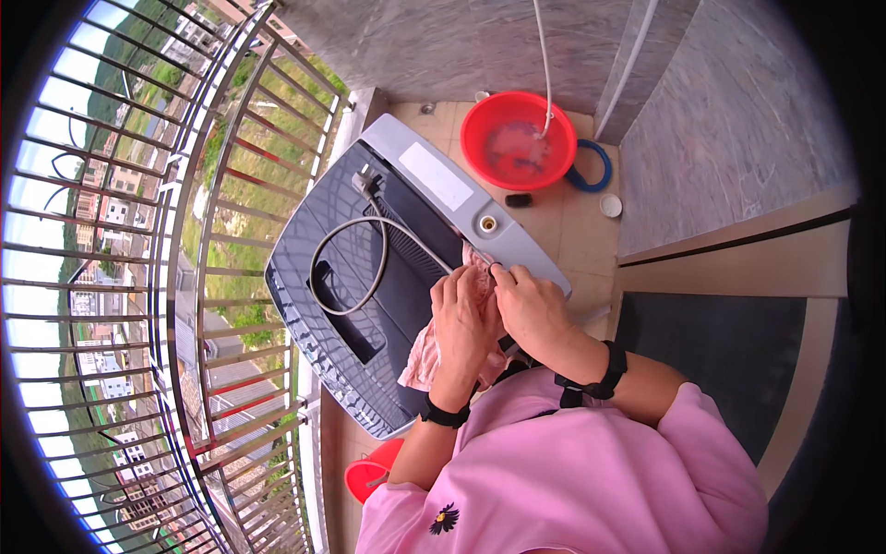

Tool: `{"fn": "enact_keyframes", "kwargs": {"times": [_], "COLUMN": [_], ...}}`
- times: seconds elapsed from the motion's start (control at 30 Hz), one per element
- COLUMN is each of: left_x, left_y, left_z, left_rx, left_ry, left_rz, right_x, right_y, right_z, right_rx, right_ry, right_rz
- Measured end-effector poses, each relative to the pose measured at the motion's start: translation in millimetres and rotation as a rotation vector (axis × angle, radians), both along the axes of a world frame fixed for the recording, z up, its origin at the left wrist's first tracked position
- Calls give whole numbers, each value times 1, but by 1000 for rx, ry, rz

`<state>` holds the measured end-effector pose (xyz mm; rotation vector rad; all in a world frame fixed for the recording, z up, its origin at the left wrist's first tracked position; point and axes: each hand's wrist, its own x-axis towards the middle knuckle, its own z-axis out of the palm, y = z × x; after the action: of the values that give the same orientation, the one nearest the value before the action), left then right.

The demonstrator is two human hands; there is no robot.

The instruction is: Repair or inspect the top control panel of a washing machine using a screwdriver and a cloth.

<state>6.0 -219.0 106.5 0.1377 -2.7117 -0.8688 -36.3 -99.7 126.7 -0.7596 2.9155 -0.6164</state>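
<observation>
My left hand [464,325] and my right hand [532,309] are closed together on a pink cloth [423,357] over the right edge of a grey top-loading washing machine [369,277]. The cloth hangs down below my left hand. A grey cable with a plug [365,231] lies looped on the machine's dark lid, and its end runs up to my fingers. Both wrists carry black bands.
A red basin [518,140] with water stands on the tiled floor behind the machine, with a white hose [543,55] dipping into it. A blue ring [591,166] lies beside it. A metal balcony railing [212,277] curves along the left. A red bucket [371,475] sits by my body.
</observation>
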Motion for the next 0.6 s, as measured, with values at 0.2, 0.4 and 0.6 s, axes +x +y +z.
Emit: {"fn": "enact_keyframes", "kwargs": {"times": [0.2, 0.4, 0.6], "left_x": [-1, -3, 15], "left_y": [-10, -16, -24], "left_z": [-3, -8, 9], "left_rx": [-52, -64, -31], "left_ry": [-63, -2, -48], "left_rz": [-24, 41, 45], "right_x": [-12, -25, -62], "right_y": [-10, -36, -72], "right_z": [-12, -9, -30], "right_rx": [-166, -36, -13], "right_ry": [65, 105, 235], "right_rz": [18, 46, 91]}}
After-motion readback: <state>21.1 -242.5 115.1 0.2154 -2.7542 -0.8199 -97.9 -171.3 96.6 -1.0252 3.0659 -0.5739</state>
